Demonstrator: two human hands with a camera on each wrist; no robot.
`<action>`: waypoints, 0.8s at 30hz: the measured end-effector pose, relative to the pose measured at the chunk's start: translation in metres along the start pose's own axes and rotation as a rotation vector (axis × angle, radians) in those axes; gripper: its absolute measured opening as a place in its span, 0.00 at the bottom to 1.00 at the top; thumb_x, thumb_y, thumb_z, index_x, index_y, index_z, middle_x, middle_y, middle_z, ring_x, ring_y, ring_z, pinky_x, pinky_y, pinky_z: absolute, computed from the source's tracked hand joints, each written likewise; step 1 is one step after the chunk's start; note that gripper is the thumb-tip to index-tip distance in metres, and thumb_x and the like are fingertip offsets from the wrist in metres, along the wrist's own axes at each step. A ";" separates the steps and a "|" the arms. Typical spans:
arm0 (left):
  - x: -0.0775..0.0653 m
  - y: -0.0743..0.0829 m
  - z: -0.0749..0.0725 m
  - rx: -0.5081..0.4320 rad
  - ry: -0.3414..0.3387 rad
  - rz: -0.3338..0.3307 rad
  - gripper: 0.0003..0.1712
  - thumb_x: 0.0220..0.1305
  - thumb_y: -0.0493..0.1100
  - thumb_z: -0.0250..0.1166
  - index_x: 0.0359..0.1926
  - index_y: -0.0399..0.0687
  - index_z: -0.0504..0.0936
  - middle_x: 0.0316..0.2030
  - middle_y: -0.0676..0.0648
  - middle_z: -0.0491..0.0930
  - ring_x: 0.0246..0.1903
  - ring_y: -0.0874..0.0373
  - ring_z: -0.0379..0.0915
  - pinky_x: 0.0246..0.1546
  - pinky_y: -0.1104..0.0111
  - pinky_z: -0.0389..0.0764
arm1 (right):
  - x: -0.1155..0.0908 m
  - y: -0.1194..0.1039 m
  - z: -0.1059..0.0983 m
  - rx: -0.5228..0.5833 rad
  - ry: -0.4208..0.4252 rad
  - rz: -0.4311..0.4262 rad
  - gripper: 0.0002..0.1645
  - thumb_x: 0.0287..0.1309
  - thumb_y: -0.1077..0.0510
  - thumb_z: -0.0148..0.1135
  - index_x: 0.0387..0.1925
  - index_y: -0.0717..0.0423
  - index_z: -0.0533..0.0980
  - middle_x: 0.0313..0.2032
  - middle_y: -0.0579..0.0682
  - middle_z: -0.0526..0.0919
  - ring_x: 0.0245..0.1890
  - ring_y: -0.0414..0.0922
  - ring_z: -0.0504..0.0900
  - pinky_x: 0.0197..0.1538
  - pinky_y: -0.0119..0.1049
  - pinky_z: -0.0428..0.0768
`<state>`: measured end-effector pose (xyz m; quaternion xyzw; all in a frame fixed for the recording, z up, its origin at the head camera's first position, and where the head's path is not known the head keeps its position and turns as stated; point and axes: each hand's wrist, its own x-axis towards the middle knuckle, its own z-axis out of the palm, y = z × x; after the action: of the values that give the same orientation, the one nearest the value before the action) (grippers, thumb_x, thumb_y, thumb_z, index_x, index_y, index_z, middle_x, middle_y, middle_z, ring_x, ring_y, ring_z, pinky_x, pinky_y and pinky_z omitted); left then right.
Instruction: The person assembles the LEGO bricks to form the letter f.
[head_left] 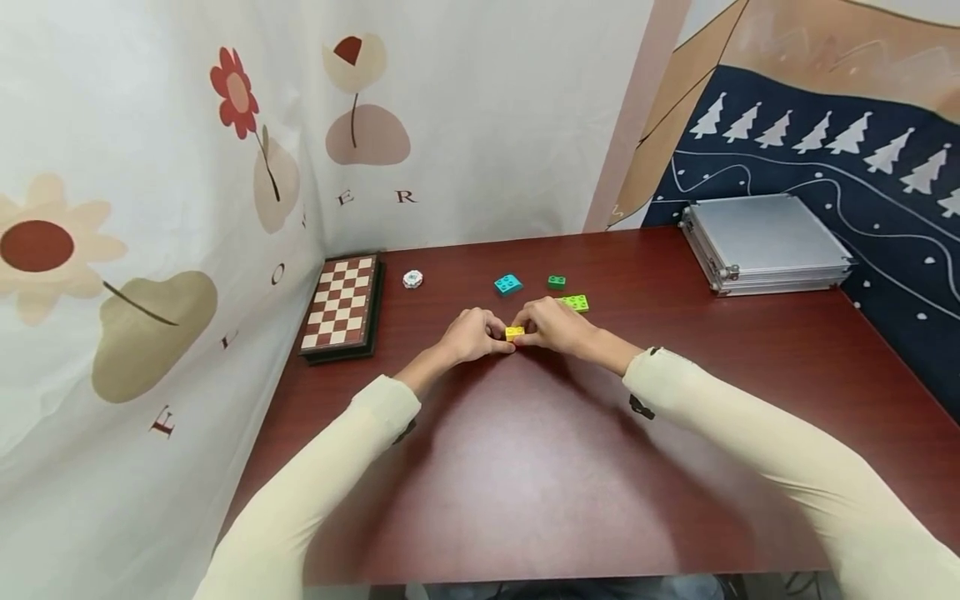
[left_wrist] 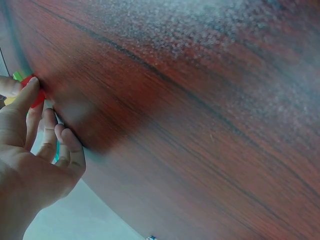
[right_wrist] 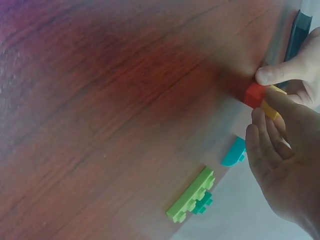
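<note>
Just beyond the middle of the table, both hands meet at a small stack of toy building bricks. A yellow brick [head_left: 514, 333] is on top, and a red brick [right_wrist: 254, 95] sits against its underside. My left hand [head_left: 472, 335] pinches the stack from the left between thumb and fingers. From the right, my right hand [head_left: 553, 325] pinches it too, its fingers covering part of the yellow brick. Behind the hands lie a lime-green brick [head_left: 575, 303], a small dark green brick [head_left: 557, 282] and a teal piece [head_left: 507, 284] with a rounded end.
A checkered board box [head_left: 341, 304] lies at the table's left edge, with a small white patterned round piece [head_left: 412, 279] beside it. Silver cases [head_left: 772, 237] are stacked at the back right. Printed curtains [head_left: 480, 125] hang along the left and back of the table.
</note>
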<state>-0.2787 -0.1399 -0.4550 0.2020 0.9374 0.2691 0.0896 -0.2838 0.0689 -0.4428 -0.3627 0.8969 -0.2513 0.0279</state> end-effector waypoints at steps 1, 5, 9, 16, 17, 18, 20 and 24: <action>0.000 -0.001 0.000 0.001 -0.001 -0.005 0.12 0.59 0.51 0.80 0.40 0.51 0.93 0.35 0.54 0.85 0.36 0.60 0.78 0.38 0.67 0.76 | 0.000 0.000 0.001 0.001 -0.003 0.000 0.10 0.63 0.56 0.75 0.43 0.56 0.88 0.39 0.49 0.88 0.35 0.40 0.85 0.38 0.32 0.83; -0.001 -0.002 0.001 -0.006 0.000 -0.013 0.12 0.59 0.51 0.80 0.39 0.52 0.93 0.35 0.54 0.86 0.36 0.61 0.78 0.37 0.68 0.75 | 0.000 0.000 0.003 -0.010 -0.001 -0.003 0.10 0.63 0.56 0.75 0.43 0.56 0.88 0.38 0.49 0.87 0.34 0.39 0.84 0.38 0.32 0.82; -0.001 -0.003 0.001 -0.021 0.006 -0.002 0.11 0.59 0.51 0.80 0.39 0.52 0.93 0.35 0.54 0.86 0.35 0.62 0.77 0.36 0.68 0.75 | -0.002 0.000 0.005 -0.028 0.015 -0.007 0.10 0.62 0.57 0.76 0.43 0.57 0.88 0.37 0.49 0.87 0.32 0.40 0.82 0.37 0.33 0.81; -0.001 -0.003 0.003 -0.009 0.004 -0.002 0.12 0.58 0.51 0.80 0.39 0.52 0.92 0.34 0.55 0.86 0.36 0.61 0.77 0.37 0.68 0.75 | -0.005 0.004 0.005 -0.003 -0.005 -0.026 0.11 0.63 0.56 0.75 0.45 0.57 0.87 0.37 0.48 0.85 0.32 0.39 0.80 0.36 0.32 0.80; -0.001 -0.004 0.004 -0.007 0.003 -0.003 0.12 0.58 0.51 0.80 0.39 0.52 0.92 0.34 0.55 0.86 0.36 0.61 0.77 0.37 0.68 0.75 | -0.005 0.005 0.004 0.010 -0.008 -0.031 0.11 0.63 0.56 0.75 0.45 0.56 0.87 0.37 0.48 0.85 0.32 0.38 0.81 0.36 0.32 0.80; -0.001 -0.004 0.004 -0.006 0.002 -0.005 0.12 0.58 0.51 0.80 0.39 0.52 0.92 0.34 0.55 0.86 0.36 0.61 0.77 0.37 0.68 0.75 | -0.005 0.005 0.003 0.020 -0.010 -0.034 0.12 0.63 0.56 0.75 0.45 0.56 0.87 0.38 0.48 0.86 0.33 0.38 0.82 0.37 0.31 0.81; -0.001 -0.004 0.004 -0.010 0.003 -0.009 0.13 0.58 0.52 0.80 0.40 0.51 0.92 0.35 0.54 0.87 0.35 0.61 0.77 0.36 0.68 0.75 | -0.005 0.007 0.000 0.043 -0.007 -0.038 0.13 0.63 0.56 0.75 0.46 0.57 0.87 0.40 0.50 0.87 0.35 0.39 0.85 0.39 0.31 0.83; 0.001 -0.004 0.002 -0.018 0.015 0.001 0.13 0.57 0.51 0.81 0.39 0.50 0.92 0.33 0.54 0.86 0.33 0.61 0.77 0.34 0.69 0.75 | -0.006 0.010 -0.009 0.072 0.028 -0.058 0.15 0.61 0.59 0.76 0.48 0.62 0.86 0.43 0.54 0.88 0.39 0.44 0.88 0.44 0.35 0.85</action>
<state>-0.2800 -0.1418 -0.4589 0.1997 0.9356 0.2789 0.0840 -0.2883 0.0833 -0.4402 -0.3839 0.8767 -0.2892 0.0210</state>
